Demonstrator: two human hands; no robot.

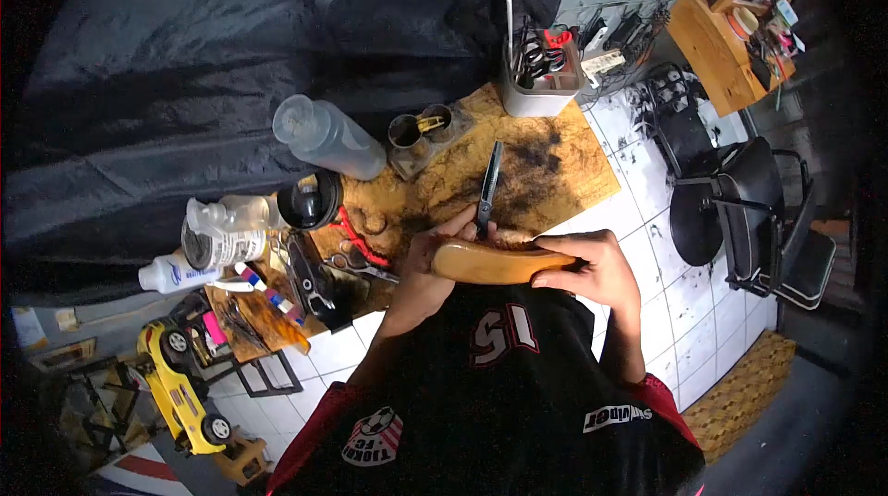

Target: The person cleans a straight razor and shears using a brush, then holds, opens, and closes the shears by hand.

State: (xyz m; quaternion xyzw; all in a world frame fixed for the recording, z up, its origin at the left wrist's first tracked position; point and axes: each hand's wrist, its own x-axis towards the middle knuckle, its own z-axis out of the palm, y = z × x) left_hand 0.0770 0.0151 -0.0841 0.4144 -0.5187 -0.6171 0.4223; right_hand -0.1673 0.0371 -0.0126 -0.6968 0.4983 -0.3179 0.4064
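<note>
My left hand [425, 254] is closed around a dark pair of scissors [490, 183], whose closed blades point away from me over the table. In my right hand [601, 267] is a wooden brush [495, 265], gripped at its narrow right end. The brush's smooth curved back faces me, and its bristle side is mostly hidden. Its broad left end is close to my left hand; I cannot tell whether they touch. Both hands are in front of my chest, above the near edge of the wooden table [578, 163], where dark hair clippings lie.
On the table stand a spray bottle [338, 140], metal cups [421, 131] and a tool bin [544, 94]. At left lie a hair clipper [310, 283], red-handled scissors [356, 237] and bottles [180, 271]. A black salon chair [749, 191] stands at right, a yellow toy car [180, 390] lower left.
</note>
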